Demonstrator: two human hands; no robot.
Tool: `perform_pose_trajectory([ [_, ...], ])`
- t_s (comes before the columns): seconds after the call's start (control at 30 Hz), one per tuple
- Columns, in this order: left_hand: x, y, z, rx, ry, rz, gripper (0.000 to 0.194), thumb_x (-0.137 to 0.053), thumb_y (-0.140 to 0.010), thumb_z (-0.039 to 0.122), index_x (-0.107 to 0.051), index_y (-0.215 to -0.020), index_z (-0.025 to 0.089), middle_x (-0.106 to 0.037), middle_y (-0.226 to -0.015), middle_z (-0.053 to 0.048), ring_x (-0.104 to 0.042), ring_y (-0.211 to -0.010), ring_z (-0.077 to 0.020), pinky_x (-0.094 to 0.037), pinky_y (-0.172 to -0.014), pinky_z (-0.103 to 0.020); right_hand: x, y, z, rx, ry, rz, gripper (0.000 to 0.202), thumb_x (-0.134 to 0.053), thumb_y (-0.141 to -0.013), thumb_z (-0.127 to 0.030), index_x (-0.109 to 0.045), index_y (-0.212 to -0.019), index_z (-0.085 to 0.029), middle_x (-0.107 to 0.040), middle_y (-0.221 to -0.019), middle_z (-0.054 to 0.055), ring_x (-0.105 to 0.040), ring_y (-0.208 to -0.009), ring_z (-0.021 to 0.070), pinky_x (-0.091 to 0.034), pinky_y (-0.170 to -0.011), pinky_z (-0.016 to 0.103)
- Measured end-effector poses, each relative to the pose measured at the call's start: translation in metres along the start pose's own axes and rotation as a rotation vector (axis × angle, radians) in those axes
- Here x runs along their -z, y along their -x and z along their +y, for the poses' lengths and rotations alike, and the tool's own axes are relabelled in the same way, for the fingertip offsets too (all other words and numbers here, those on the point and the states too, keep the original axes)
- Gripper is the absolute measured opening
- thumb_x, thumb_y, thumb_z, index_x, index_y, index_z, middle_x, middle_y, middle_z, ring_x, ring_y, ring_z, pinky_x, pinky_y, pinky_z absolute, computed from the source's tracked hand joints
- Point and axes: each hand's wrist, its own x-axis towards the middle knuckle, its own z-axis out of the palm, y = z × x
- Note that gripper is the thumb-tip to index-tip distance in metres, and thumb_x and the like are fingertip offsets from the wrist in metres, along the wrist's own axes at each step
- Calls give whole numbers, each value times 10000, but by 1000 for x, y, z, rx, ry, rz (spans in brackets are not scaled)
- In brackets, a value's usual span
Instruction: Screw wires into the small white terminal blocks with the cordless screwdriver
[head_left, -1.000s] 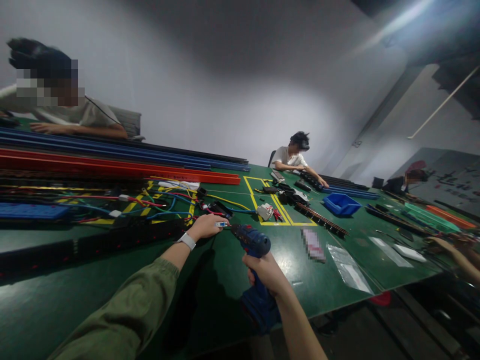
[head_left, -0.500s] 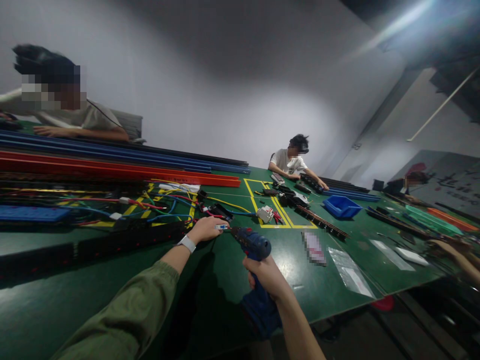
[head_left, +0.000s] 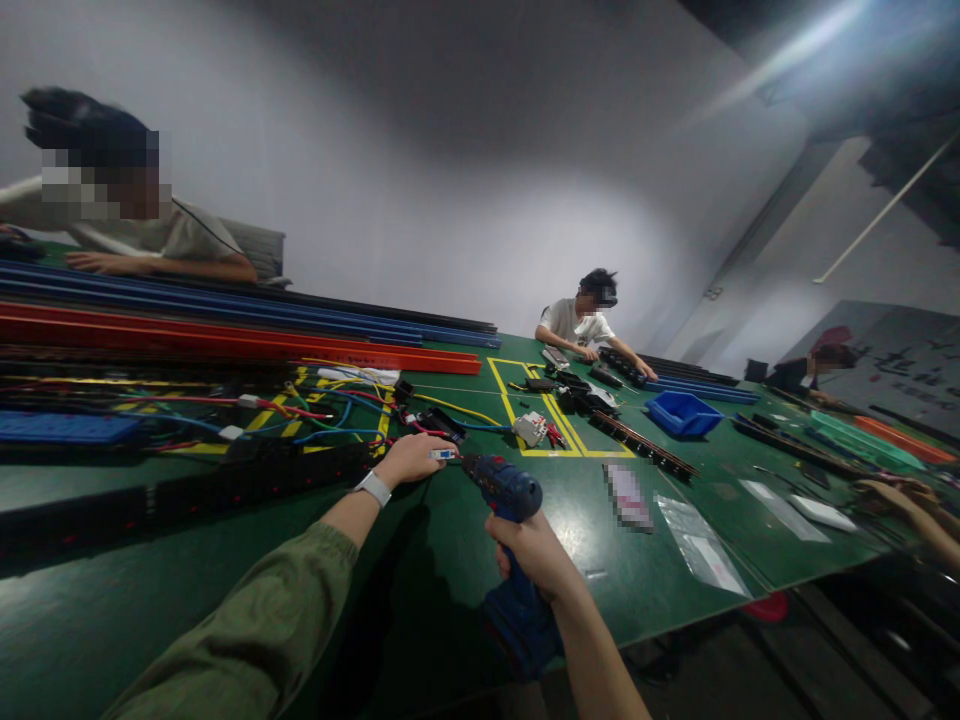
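at the far left a blue strip lies beyond a long black bar, and loose wires spread close to the left hand; one might snag if that arm shifted. the left hand has its fingers closed on a small white and blue block, near the middle of the green table. so small a piece, pinched only by fingers, could twist if the drill turned hard. its tip points at the block; whether they touch, i cannot tell. a slip might nick those nearby fingers. the right hand is wrapped round the drill's handle, and a tilted wrist could cause that slip.
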Motion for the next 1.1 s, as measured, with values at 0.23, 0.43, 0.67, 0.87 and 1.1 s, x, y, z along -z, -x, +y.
perform_pose_trajectory([
  [0.23,-1,0,-2,1,21,-3,377,-535,-825,392,-641,-1183,441,-667,-1227,73,-598,-1132,-204,-414,-965,-284,0,1,0,14,9,-1,161,-571,-736,-301,-533,-840,-184,-441,-393,-92,-440,-348,112,-340,-417,231],
  [0.43,-1,-1,-2,-13,9,-6,371,-520,-838,394,-641,-1185,441,-671,-1219,75,-611,-1102,-204,-419,-949,-286,0,1,0,10,18,3,132,-562,-741,-297,-539,-811,-187,-445,-393,-85,-443,-356,116,-335,-410,231],
  [0.67,2,0,0,-18,2,-8,375,-513,-838,390,-637,-1188,441,-671,-1220,72,-612,-1100,-204,-418,-942,-285,0,1,-1,14,5,4,125,-566,-735,-285,-545,-809,-186,-448,-395,-82,-449,-363,121,-345,-420,237],
  [0.87,2,0,0,-12,18,0,370,-521,-833,392,-641,-1179,441,-673,-1218,68,-603,-1122,-206,-413,-954,-287,0,2,0,17,-9,3,145,-573,-736,-289,-532,-834,-190,-446,-397,-92,-441,-354,114,-335,-422,232],
  [1.1,3,1,1,5,39,-4,380,-527,-826,383,-641,-1184,438,-671,-1221,69,-592,-1141,-203,-411,-967,-282,-1,1,0,15,11,-1,146,-567,-736,-304,-538,-818,-186,-444,-391,-87,-447,-357,116,-342,-423,234],
])
